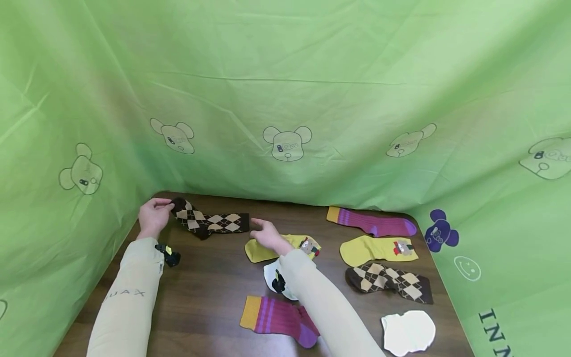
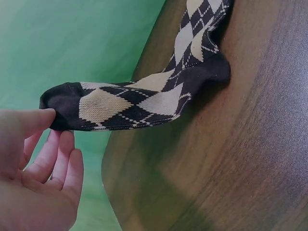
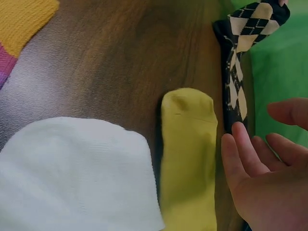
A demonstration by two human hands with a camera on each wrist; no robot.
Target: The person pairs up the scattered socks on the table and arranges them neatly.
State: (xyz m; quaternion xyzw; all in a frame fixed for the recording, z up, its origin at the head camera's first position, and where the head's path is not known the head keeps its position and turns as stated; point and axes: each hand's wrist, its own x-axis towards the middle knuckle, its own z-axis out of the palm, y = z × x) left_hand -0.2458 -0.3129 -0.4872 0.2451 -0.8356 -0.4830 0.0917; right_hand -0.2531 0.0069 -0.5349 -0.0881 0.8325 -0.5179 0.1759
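A brown-and-beige argyle sock [image 1: 223,223] lies lengthwise near the back left of the table, its cuff toward the right. My left hand [image 1: 154,216] pinches its dark toe [image 2: 65,106] between thumb and fingertips, and the foot part rises off the wood. Close to the cuff is my right hand [image 1: 269,236], thumb spread from the fingers, gripping nothing. In the right wrist view its fingertips [image 3: 238,129] are at the cuff's edge; whether they touch it I cannot tell. Below that hand lies a yellow sock [image 3: 187,159], partly covered by my wrist in the head view.
A white sock [image 3: 77,173] and a purple sock with a mustard cuff [image 1: 272,316] lie nearer me, partly under my right arm. On the right are another purple sock [image 1: 372,223], yellow sock [image 1: 372,250], argyle sock [image 1: 388,281] and white sock [image 1: 408,332]. Green cloth [image 1: 285,188] borders the table.
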